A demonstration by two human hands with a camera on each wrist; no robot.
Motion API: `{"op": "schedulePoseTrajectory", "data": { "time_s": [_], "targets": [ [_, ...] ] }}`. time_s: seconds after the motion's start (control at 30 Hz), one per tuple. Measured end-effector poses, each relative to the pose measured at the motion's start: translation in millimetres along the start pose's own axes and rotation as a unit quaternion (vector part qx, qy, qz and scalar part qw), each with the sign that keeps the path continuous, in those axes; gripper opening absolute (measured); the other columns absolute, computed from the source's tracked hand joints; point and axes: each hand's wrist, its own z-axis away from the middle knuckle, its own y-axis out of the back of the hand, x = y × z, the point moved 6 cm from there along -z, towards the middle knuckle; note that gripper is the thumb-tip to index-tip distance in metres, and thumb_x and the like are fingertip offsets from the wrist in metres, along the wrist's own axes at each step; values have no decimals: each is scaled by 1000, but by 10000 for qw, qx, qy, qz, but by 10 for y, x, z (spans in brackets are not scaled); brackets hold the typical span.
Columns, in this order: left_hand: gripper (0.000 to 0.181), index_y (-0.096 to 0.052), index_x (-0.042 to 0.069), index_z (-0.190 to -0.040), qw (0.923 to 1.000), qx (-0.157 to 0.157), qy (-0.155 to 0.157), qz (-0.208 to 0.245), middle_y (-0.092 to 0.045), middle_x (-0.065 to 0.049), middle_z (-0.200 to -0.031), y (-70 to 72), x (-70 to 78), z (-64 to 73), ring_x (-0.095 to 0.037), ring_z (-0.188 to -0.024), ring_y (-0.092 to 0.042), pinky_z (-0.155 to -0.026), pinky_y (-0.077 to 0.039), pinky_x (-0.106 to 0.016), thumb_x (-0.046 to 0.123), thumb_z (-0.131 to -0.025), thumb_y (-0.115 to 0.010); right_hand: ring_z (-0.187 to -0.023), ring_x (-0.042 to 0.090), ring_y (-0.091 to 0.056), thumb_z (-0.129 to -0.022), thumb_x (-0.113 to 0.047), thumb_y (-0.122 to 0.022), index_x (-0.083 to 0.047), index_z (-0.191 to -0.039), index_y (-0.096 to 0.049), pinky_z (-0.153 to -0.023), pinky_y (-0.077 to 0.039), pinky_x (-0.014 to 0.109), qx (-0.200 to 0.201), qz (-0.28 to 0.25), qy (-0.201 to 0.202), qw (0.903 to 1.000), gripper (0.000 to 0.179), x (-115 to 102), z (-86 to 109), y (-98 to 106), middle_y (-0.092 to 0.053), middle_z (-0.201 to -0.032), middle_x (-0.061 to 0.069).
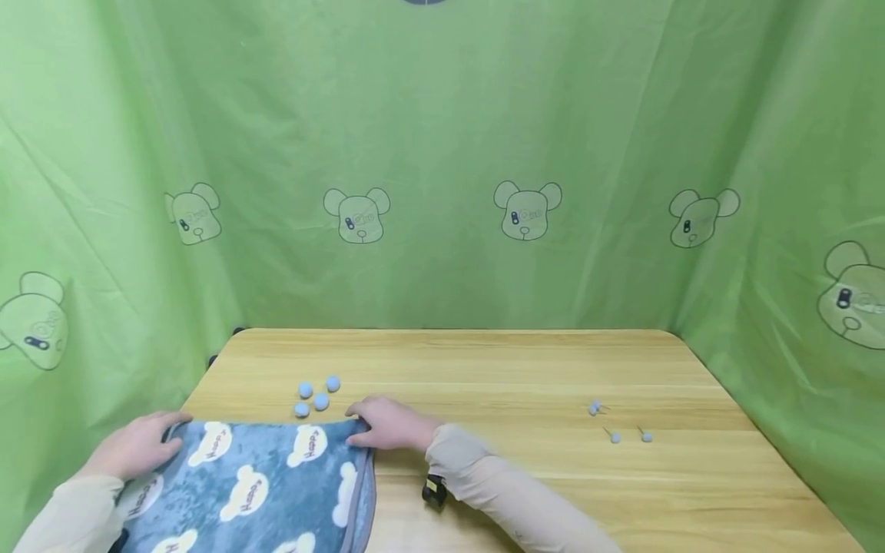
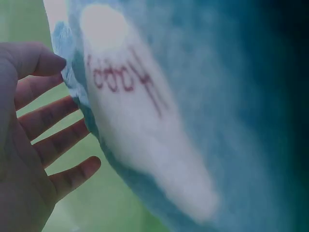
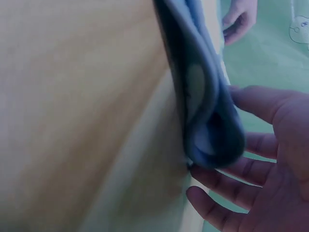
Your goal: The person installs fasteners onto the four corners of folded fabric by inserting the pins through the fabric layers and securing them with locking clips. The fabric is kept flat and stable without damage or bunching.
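A blue plush blanket (image 1: 276,480) with white bear-head patches and lettering lies folded over the table's front left, its layered fold showing along the right side. At its far left corner my left hand (image 1: 137,447) holds the edge, thumb on the near face. In the left wrist view, the left hand's fingers (image 2: 48,116) are spread along the cloth's border, the little finger apart from it. My right hand (image 1: 396,424) grips the far right corner. The right wrist view shows the rounded fold (image 3: 212,140) between the thumb and fingers of that hand.
Several small blue balls (image 1: 321,401) sit just beyond the blanket on the wooden table (image 1: 498,369). On the right lie three small blue pieces with thin stems (image 1: 615,437). Green curtains (image 1: 442,153) with bear outlines enclose the back and sides.
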Motion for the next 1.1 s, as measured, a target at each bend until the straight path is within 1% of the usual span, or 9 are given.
{"op": "schedulePoseTrajectory", "data": {
  "time_s": [0.07, 0.2, 0.3, 0.37, 0.47, 0.63, 0.77, 0.93, 1.1],
  "targets": [
    [47, -60, 2, -125, 10000, -69, 37, -43, -56, -36, -123, -11, -4, -17, -57, -108, -54, -81, -45, -68, 23, -83, -65, -101, 10, -63, -90, -38, -68, -12, -123, -63, -90, -49, 20, -5, 12, -5, 10000, 43, -34, -17, -29, -69, -113, 1],
    [43, -63, 1, -117, 9998, -168, 17, -120, -60, -29, -110, -5, 5, -53, -50, -98, -59, -77, -47, -65, 24, -81, -67, -88, 5, -61, -88, -27, -70, -12, -115, -66, -80, -50, 17, -40, -139, -120, 9998, 31, -76, -20, -27, -70, -104, -1],
    [36, -66, 3, -109, 9998, -143, -40, -163, -62, -18, -101, 10, 15, -68, -40, -90, -61, -75, -49, -60, 25, -81, -69, -85, 4, -61, -87, -20, -71, -11, -110, -67, -78, -50, 17, -41, -260, -163, 9995, 25, -96, 4, 24, -71, -101, -1],
    [33, -67, 5, -106, 9998, -99, -63, -183, -62, -15, -99, 27, 36, -69, -36, -89, -61, -74, -50, -58, 25, -80, -71, -85, 3, -61, -87, -17, -71, -11, -108, -67, -77, -50, 16, -46, -283, -163, 9995, 23, -95, 28, 52, -71, -100, -2],
    [33, -67, 6, -105, 9997, -66, -116, -226, -62, -15, -100, 51, 90, -63, -34, -88, -62, -73, -50, -58, 26, -79, -72, -86, 3, -61, -87, -15, -70, -12, -107, -67, -77, -50, 15, -67, -334, -143, 9993, 21, -75, 75, 72, -71, -100, -2],
    [28, -67, 9, -98, 9987, 139, -384, -307, -64, -15, -101, 123, 268, -41, -33, -87, -62, -72, -51, -56, 27, -77, -73, -89, 4, -61, -88, -15, -69, -12, -107, -66, -79, -51, 16, -111, -428, -132, 9989, 20, -9, 207, 118, -70, -102, -2],
    [21, -63, 16, -90, 9967, 348, -603, -412, -63, -5, -93, 144, 433, -30, -24, -82, -60, -68, -52, -49, 27, -76, -74, -89, 4, -61, -88, -15, -69, -13, -107, -66, -79, -51, 17, -94, -496, -139, 9986, 20, 85, 349, 172, -70, -103, -1],
    [18, -59, 20, -84, 9932, 494, -963, -437, -54, 6, -83, 126, 657, -27, -11, -74, -49, -62, -46, -35, 28, -76, -74, -91, 6, -61, -88, -13, -69, -12, -105, -66, -81, -52, 20, -15, -604, -134, 9981, 17, 247, 541, 236, -70, -102, 0],
    [19, -56, 24, -79, 9873, 728, -1328, -473, -49, 12, -79, 141, 917, -14, -4, -71, -44, -63, -43, -30, 25, -76, -75, -91, 11, -63, -87, -9, -70, -11, -100, -65, -81, -52, 24, 91, -831, -126, 9964, 14, 427, 745, 349, -69, -99, 2]
  ]
}}
